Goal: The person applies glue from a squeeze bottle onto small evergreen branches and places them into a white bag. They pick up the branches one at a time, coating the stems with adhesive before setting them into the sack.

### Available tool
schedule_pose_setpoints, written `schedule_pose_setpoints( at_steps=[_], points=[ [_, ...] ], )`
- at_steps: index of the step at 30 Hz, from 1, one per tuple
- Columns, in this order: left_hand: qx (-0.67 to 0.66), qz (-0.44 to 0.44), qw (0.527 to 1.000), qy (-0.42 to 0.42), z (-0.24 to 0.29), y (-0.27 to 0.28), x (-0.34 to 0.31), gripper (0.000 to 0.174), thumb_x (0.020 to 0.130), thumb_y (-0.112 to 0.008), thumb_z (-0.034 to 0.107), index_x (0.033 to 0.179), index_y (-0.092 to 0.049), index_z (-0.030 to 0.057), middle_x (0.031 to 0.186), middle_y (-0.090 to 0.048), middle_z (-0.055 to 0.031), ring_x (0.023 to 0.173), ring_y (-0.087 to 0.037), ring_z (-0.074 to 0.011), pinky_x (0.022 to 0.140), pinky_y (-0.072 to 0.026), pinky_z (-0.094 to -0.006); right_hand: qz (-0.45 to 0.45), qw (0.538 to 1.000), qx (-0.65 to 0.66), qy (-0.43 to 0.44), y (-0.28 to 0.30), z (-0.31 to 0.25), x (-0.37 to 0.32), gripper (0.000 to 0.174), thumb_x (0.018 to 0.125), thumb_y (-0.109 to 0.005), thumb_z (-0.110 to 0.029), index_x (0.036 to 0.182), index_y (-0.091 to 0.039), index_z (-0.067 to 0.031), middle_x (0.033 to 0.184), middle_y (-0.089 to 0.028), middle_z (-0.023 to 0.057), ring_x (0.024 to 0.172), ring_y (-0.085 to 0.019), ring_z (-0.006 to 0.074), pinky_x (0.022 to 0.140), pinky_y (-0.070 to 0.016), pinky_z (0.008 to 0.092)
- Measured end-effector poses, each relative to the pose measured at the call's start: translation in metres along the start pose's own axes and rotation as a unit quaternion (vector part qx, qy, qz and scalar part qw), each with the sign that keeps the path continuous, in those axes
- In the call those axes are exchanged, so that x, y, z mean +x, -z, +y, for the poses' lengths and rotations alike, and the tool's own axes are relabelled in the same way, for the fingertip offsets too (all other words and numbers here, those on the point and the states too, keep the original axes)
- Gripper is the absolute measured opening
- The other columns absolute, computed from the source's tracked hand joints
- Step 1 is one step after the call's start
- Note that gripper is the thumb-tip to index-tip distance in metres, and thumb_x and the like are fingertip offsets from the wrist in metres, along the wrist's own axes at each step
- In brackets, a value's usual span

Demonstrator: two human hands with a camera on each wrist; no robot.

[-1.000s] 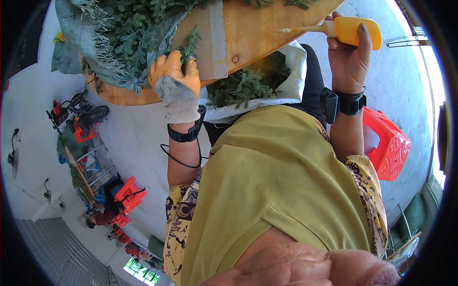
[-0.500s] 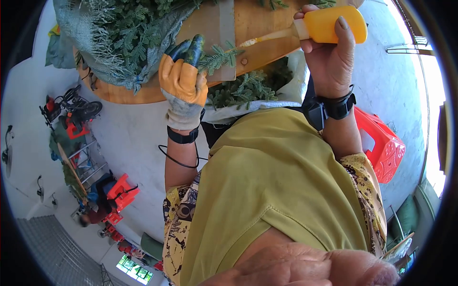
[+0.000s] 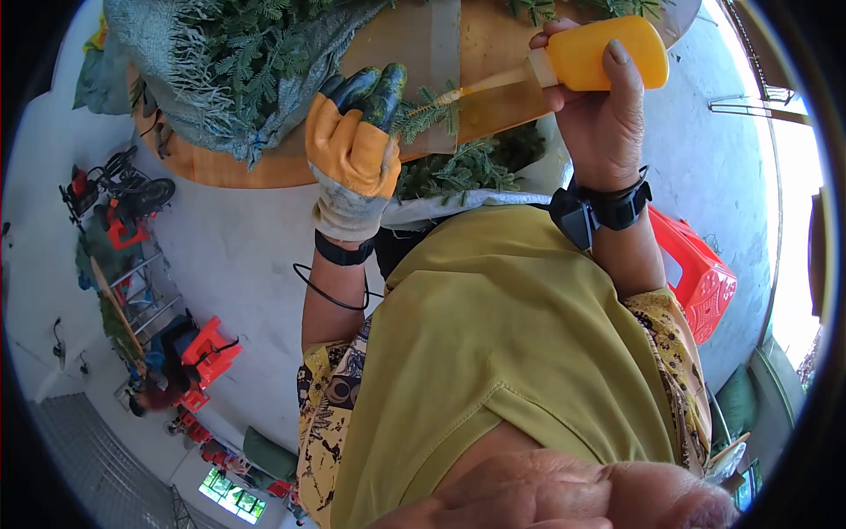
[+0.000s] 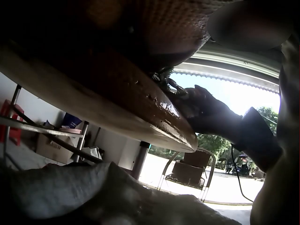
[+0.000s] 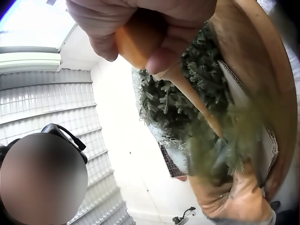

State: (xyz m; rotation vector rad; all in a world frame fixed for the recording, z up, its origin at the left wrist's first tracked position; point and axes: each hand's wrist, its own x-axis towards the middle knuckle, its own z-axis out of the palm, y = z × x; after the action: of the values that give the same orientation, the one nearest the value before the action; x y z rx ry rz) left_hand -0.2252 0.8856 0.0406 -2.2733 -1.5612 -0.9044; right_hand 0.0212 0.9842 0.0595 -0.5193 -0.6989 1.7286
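Note:
In the head view the gloved left hand [image 3: 355, 159] pinches a small green sprig [image 3: 423, 116] between dark-stained fingertips. The bare right hand [image 3: 601, 110] grips a yellow squeeze bottle [image 3: 608, 55], tilted sideways, its long nozzle [image 3: 485, 85] reaching left to the sprig. The right wrist view shows the nozzle [image 5: 199, 104] ending at the sprig [image 5: 234, 152], above the orange glove [image 5: 229, 199]; whether tip and sprig touch is unclear. The left wrist view is dark, with the held sprig hard to make out.
A woven sack [image 3: 159, 66] of green branches lies on the round wooden table [image 3: 229, 172], beside a cardboard strip [image 3: 445, 44]. Below the table edge, a white sack [image 3: 467, 201] holds more branches. A red stool [image 3: 696, 282] stands at the right.
The left hand has lifted the sprig from beside the woven sack and moved right. The right hand has brought the bottle left, so its nozzle now meets or overlaps the sprig.

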Motion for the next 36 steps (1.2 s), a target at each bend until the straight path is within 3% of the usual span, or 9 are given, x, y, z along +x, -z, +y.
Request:
schedule_pose_setpoints(
  at_steps=[4,9,13,19,21,30,36],
  points=[
    [-0.008,-0.025,0.999,0.021,0.002,0.0,-0.003,0.038,0.077,-0.065,0.013,0.11,-0.047,0.0078,0.102,-0.047,-0.0159,0.103,-0.047,-0.0364,0.085,-0.0474,-0.0569,0.005,1.0,-0.008,-0.002,-0.003,0.002,-0.001,0.042,0.093,-0.057,-0.033,0.114,-0.055,0.0026,0.116,-0.061,0.0178,0.106,-0.058,0.0268,0.055,-0.0488,0.0256],
    [0.001,0.015,1.0,0.011,0.006,0.002,0.007,0.032,0.069,-0.065,0.008,0.1,-0.058,0.0036,0.084,-0.053,-0.0158,0.086,-0.053,-0.0372,0.076,-0.0469,-0.0525,0.012,1.0,-0.025,-0.012,-0.003,-0.002,-0.003,0.042,0.092,-0.057,-0.033,0.115,-0.055,0.0028,0.115,-0.061,0.0173,0.106,-0.059,0.0259,0.055,-0.049,0.026],
    [-0.027,0.028,0.999,0.029,0.006,0.0,0.013,0.034,0.068,-0.064,0.009,0.101,-0.062,0.002,0.079,-0.055,-0.0149,0.08,-0.054,-0.0375,0.073,-0.0457,-0.0505,0.01,0.999,-0.029,-0.009,0.002,-0.002,-0.004,0.042,0.092,-0.057,-0.032,0.115,-0.054,0.0026,0.114,-0.061,0.0174,0.106,-0.06,0.0264,0.056,-0.0492,0.0264],
    [0.017,0.049,0.998,0.018,0.007,-0.002,0.007,0.04,0.076,-0.063,0.013,0.115,-0.061,0.0021,0.081,-0.058,-0.0141,0.079,-0.054,-0.0364,0.075,-0.0467,-0.0473,0.023,1.0,-0.011,-0.003,0.009,-0.002,-0.004,0.039,0.093,-0.057,-0.03,0.115,-0.053,0.0018,0.113,-0.062,0.0175,0.105,-0.06,0.0275,0.055,-0.0488,0.027],
    [-0.021,0.006,0.999,0.05,0.014,0.007,0.016,0.024,0.079,-0.06,0.004,0.102,-0.063,-0.0017,0.11,-0.064,-0.0178,0.093,-0.058,-0.0412,0.084,-0.0465,-0.0468,0.024,1.0,-0.009,-0.003,0.011,-0.003,-0.004,0.039,0.093,-0.057,-0.03,0.115,-0.053,0.0018,0.113,-0.062,0.0177,0.104,-0.06,0.0275,0.056,-0.0486,0.0269],
    [-0.026,-0.006,0.997,0.071,0.015,0.007,0.013,0.039,0.077,-0.06,0.003,0.117,-0.061,-0.0009,0.11,-0.064,-0.0171,0.095,-0.058,-0.0401,0.084,-0.0467,-0.0458,0.029,1.0,0.003,0.006,0.021,-0.008,-0.004,0.031,0.091,-0.061,-0.024,0.11,-0.054,0.0004,0.104,-0.064,0.0165,0.096,-0.064,0.0277,0.055,-0.0508,0.0295],
    [-0.029,-0.012,0.997,0.072,0.013,0.007,0.012,0.04,0.077,-0.061,0.002,0.117,-0.06,-0.0008,0.109,-0.064,-0.0172,0.094,-0.059,-0.0384,0.084,-0.048,-0.0442,0.04,0.999,0.001,0.024,0.025,-0.01,-0.005,0.031,0.091,-0.061,-0.023,0.108,-0.056,0.0026,0.104,-0.065,0.0162,0.096,-0.065,0.0285,0.054,-0.0507,0.0296]
  ],
)
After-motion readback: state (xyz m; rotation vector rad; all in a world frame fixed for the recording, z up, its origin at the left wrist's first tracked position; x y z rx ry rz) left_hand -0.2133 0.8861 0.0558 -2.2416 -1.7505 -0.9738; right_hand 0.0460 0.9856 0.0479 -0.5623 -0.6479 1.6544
